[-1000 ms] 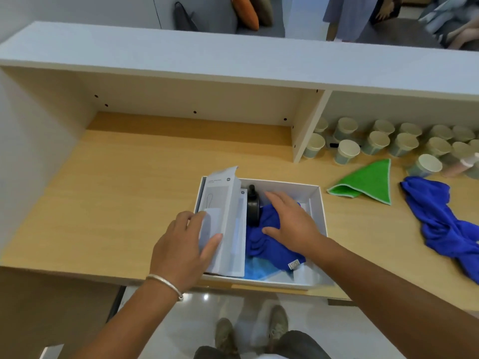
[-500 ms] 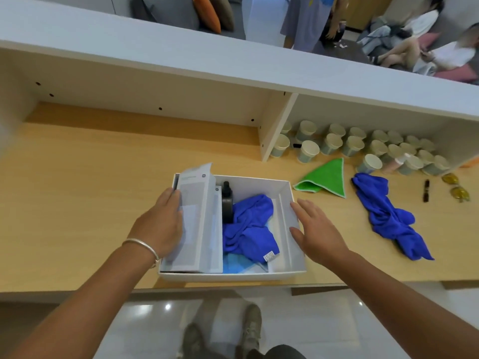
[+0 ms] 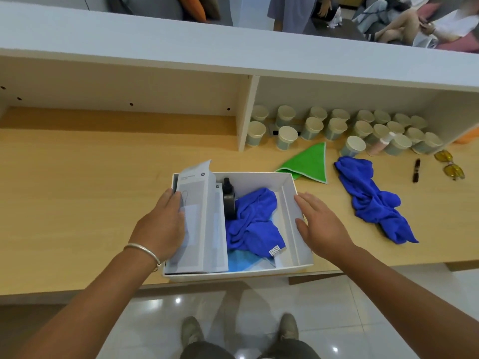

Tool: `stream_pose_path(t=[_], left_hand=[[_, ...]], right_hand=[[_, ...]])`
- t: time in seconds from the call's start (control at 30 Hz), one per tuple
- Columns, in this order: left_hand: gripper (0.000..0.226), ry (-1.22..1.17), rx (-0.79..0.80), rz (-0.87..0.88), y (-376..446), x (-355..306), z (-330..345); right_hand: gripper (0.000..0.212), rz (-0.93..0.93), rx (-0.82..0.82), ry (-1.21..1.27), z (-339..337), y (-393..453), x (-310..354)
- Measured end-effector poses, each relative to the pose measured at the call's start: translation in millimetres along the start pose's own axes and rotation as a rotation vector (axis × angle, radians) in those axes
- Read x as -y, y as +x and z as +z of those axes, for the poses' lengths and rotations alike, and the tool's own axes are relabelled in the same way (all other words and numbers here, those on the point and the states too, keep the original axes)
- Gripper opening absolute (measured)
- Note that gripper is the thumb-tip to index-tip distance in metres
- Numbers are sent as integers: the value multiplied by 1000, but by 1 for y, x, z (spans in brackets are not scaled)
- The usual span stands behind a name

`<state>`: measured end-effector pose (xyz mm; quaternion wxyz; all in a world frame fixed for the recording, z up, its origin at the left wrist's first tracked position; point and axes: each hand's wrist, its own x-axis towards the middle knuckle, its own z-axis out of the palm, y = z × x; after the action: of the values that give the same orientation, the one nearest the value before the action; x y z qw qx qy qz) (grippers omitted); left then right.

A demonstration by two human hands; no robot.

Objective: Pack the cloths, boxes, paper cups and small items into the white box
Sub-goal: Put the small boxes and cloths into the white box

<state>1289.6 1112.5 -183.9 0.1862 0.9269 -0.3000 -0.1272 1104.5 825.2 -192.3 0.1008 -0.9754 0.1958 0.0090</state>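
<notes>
The white box (image 3: 290,208) sits at the desk's front edge. Inside it, grey-white product boxes (image 3: 204,218) stand on edge at the left, a black round item (image 3: 229,200) leans beside them, and a blue cloth (image 3: 255,224) lies in the middle. My left hand (image 3: 162,226) rests flat against the outer product box at the white box's left side. Fingers spread, my right hand (image 3: 320,226) lies on the white box's right wall, holding nothing. A green cloth (image 3: 307,163) and a second blue cloth (image 3: 370,200) lie on the desk to the right. Several paper cups (image 3: 337,128) stand under the shelf.
A dark pen-like item (image 3: 416,170) and yellow-lensed glasses (image 3: 449,164) lie at the far right. A pink bottle (image 3: 379,145) stands among the cups. A white shelf divider (image 3: 248,112) rises behind the box. People are beyond the counter top.
My right hand left the blue cloth inside the box and moved to the box's right wall. My left hand slid to the outer side of the product boxes. The camera view shifted right.
</notes>
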Motion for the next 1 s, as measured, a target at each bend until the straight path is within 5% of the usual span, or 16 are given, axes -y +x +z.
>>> stream_pose_path(t=[0.6, 0.83, 1.0], left_hand=[[49, 55, 11, -91, 23, -227, 107], [50, 65, 9, -86, 21, -249, 109], [45, 51, -141, 29, 49, -237, 83]], right_hand=[[55, -65, -78, 107, -40, -40, -246], [58, -54, -56, 143, -49, -43, -272], [51, 0, -125, 243, -68, -23, -271]])
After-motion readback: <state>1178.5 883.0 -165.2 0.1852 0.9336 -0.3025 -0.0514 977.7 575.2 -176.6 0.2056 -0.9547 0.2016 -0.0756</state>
